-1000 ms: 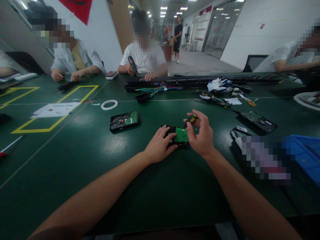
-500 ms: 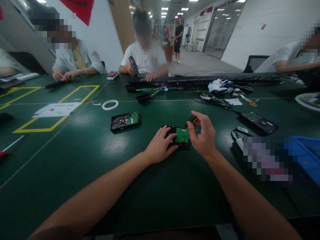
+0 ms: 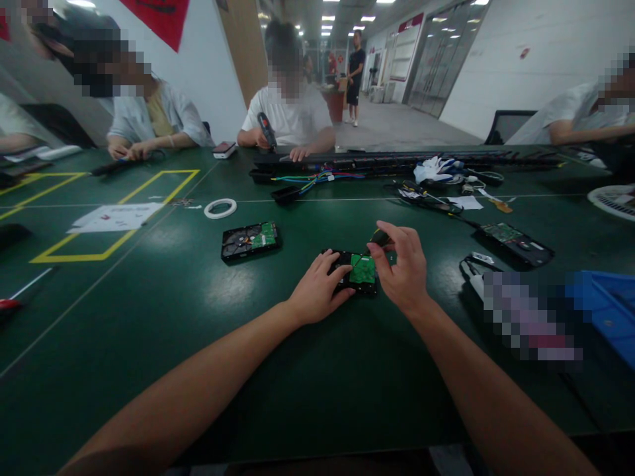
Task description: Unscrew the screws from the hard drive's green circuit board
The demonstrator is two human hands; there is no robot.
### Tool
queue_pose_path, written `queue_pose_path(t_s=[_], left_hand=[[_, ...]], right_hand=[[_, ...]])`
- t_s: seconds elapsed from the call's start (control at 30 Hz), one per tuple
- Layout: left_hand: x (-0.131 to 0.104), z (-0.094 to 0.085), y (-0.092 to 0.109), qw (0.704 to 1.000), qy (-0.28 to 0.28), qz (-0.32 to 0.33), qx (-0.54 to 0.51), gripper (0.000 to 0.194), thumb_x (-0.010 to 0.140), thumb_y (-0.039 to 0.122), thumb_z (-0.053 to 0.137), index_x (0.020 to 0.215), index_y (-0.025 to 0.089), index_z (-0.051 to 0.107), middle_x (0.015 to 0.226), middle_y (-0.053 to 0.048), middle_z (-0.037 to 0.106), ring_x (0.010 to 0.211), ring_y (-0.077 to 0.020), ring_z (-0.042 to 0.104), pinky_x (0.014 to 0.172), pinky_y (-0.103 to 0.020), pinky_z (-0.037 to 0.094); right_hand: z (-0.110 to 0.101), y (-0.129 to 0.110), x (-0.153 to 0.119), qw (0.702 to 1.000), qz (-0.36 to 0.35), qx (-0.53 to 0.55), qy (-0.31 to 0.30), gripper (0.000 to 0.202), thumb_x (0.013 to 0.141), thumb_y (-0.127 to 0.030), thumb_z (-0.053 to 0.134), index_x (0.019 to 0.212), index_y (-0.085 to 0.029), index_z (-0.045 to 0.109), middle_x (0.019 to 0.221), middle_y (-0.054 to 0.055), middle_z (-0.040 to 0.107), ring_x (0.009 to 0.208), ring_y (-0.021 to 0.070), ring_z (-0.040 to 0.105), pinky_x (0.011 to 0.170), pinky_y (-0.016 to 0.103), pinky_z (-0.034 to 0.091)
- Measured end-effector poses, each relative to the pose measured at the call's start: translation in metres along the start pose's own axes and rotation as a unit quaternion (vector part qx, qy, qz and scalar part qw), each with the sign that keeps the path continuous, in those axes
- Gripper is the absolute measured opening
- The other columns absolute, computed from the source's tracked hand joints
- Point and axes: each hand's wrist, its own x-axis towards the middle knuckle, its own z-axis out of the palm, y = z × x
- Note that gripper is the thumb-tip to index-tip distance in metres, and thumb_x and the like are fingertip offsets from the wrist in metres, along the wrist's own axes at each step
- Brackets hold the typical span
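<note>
A hard drive [image 3: 364, 270] with a green circuit board lies on the table before me. My left hand [image 3: 318, 289] grips its left part, fingertips over the far edge and thumb by the near edge. Between the thumb and fingers of my right hand [image 3: 403, 268] is a screwdriver [image 3: 380, 237] with a dark, yellow-marked handle. Its thin shaft slants down left towards the board; the tip's exact contact is too small to make out. A second hard drive [image 3: 251, 242] sits to the left, and another hard drive [image 3: 516, 243] to the right.
A white tape roll [image 3: 220, 209] and paper sheets [image 3: 116, 217] lie at left, a red-handled screwdriver [image 3: 10, 304] at the left edge. Long black strips with wires [image 3: 397, 162] run across the back. A blue bin [image 3: 612, 311] stands right. Co-workers sit around the table.
My right hand has shifted slightly and its fingers have turned the screwdriver handle, which shows more plainly now. The left hand and the hard drive stay put.
</note>
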Motion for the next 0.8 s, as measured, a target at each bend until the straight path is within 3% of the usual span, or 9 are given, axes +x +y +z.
queue_pose_path(t_s=[0.37,0.8], left_hand=[[0.0012,0.0,0.0007,1.0,-0.001,0.002,0.003,0.052,0.104,0.046,0.067,0.147,0.019,0.058,0.162,-0.02,0.046,0.16,-0.0414,0.034,0.13,-0.064,0.031],[0.0002,-0.0005,0.0013,1.0,0.004,-0.001,0.0,0.05,0.104,0.045,0.068,0.147,0.022,0.057,0.163,-0.018,0.046,0.161,-0.0409,0.034,0.129,-0.067,0.033]], right_hand=[[0.0019,0.0027,-0.0029,1.0,-0.009,-0.017,-0.002,0.057,0.103,-0.024,0.059,0.157,-0.037,0.046,0.131,0.007,0.067,0.102,0.0243,0.07,0.091,0.048,0.065],[-0.0025,-0.0015,0.0015,0.999,-0.014,-0.028,0.02,0.04,0.102,-0.026,0.066,0.14,-0.032,0.059,0.118,0.007,0.066,0.093,0.0207,0.069,0.079,0.041,0.065]])
